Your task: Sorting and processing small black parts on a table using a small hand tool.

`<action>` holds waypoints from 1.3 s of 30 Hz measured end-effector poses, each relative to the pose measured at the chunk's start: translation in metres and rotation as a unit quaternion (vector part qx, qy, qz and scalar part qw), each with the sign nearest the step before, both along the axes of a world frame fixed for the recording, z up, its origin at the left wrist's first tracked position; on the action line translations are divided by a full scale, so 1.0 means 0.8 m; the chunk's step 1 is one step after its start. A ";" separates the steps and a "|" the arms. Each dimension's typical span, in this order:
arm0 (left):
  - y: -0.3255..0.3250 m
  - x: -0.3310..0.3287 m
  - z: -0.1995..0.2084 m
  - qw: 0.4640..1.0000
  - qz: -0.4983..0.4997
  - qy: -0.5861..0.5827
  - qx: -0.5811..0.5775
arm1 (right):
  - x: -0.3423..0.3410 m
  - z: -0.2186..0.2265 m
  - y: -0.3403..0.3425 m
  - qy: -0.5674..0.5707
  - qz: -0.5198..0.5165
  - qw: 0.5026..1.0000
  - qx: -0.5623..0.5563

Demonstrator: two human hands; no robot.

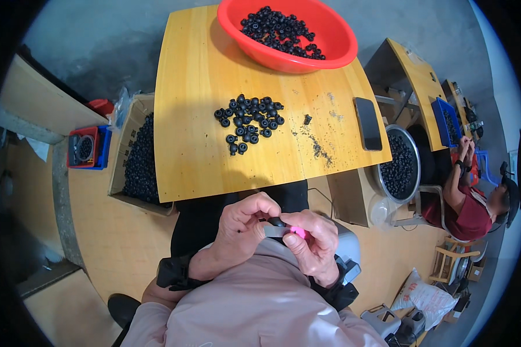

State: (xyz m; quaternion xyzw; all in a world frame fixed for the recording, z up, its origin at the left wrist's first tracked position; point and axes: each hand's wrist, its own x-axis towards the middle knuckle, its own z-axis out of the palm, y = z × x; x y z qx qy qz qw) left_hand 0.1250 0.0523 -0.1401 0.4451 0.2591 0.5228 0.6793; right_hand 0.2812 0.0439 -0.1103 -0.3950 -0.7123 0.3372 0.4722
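Left hand (237,228) and right hand (315,240) meet fingertip to fingertip below the near edge of the yellow wooden tabletop (194,69), both pinched narrow. Tabletop: left part bare, strip along the near edge mostly open too. Red round plastic bowl (337,43) at the far edge, black parts inside, rim cut off by the frame top. Brown cardboard box (125,153) of black parts, left, partly under the tabletop edge. Silver round metal basin (418,159), right, slightly covered by the corner. Black flat phone (369,124) near the right edge. Loose cluster of black rounded parts (246,120) mid-tabletop; black crumbs (321,151) right of it. Left fingers grip a small black rounded part (276,221), half hidden; right fingers hold a bright pink piece (298,231), mostly covered. Thin grey strip (276,231) between; where it joins, can't tell.
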 end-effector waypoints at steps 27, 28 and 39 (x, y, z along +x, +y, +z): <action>-0.002 -0.048 -0.017 0.995 -0.059 -0.046 -0.071 | -0.050 0.001 0.023 0.106 0.099 0.972 -0.186; -0.003 -0.055 -0.012 0.994 -0.058 -0.030 -0.086 | -0.052 -0.004 0.024 0.119 0.105 0.963 -0.218; 0.001 -0.209 -0.070 0.958 0.278 -0.030 -0.062 | -0.056 -0.079 0.101 -0.074 -0.178 0.971 -0.142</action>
